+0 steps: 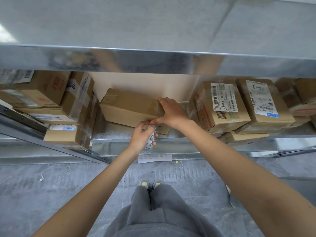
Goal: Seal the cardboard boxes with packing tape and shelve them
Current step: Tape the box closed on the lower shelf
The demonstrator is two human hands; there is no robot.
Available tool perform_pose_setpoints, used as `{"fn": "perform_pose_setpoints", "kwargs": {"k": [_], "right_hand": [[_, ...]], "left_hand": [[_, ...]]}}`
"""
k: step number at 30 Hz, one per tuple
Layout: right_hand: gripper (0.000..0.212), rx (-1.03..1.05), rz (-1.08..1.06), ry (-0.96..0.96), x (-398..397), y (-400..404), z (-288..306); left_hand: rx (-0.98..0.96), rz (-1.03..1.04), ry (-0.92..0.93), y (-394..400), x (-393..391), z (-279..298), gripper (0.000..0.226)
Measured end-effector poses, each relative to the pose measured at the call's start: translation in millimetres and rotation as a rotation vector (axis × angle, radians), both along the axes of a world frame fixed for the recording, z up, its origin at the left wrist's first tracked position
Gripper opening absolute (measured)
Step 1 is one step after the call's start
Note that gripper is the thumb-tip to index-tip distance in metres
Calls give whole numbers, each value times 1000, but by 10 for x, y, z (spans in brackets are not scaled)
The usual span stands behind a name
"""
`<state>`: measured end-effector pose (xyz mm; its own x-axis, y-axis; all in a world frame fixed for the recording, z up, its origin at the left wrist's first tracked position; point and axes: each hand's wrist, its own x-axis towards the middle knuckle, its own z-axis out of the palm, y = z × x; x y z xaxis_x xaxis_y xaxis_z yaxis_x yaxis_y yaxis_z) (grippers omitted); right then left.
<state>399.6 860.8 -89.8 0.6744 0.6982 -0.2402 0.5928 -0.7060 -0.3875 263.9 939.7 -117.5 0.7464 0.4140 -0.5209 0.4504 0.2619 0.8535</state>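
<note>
Viewing from head: one frame, looking down past both forearms to a metal shelf [130, 132].
Box: long plain cardboard box [130, 108] lies on the shelf, in the gap between two groups of parcels, set at a slant with its near right corner reaching the shelf's front edge.
Right hand: right hand [172, 112] lies over the box's right end, fingers spread across the top, thumb down on the front face; its grip is on the box.
Left hand: left hand [142, 136] is just below the box's front edge, fingers curled round a small white roll [151, 140] with blue and yellow print; fingertips meet the right thumb at the box edge. Whether the roll is tape cannot be told for sure.
Tape on box: a glossy strip shows on the top near the right hand.
Left parcels: stack [56, 106] of boxes, some wrapped in clear film, touching the box's left side or just beside it; cannot tell which.
Right parcels: labelled boxes [239, 106] with barcodes, near the right hand.
Upper shelf: shiny metal beam [153, 60] crosses above.
Floor: grey concrete floor [51, 185]; a white paper slip [154, 158] lies near the rack's foot.
Person: grey trousers, two shoes [150, 184] pointing at the rack.
</note>
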Motion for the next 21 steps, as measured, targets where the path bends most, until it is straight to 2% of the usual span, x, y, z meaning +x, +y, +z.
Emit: {"fn": "perform_pose_setpoints", "kwargs": {"k": [6,9,21], "right_hand": [[98,-6,1,8,-7,-13,-3],[99,-11,4,4,1,-6,-10],[96,-2,-2,-1,3,-12,-26]], "left_hand": [[13,-56,44,10,-2,-125,6],[-70,-41,78,3,8,-187,4],[-60,-70,14,23,18,-264,8]]}}
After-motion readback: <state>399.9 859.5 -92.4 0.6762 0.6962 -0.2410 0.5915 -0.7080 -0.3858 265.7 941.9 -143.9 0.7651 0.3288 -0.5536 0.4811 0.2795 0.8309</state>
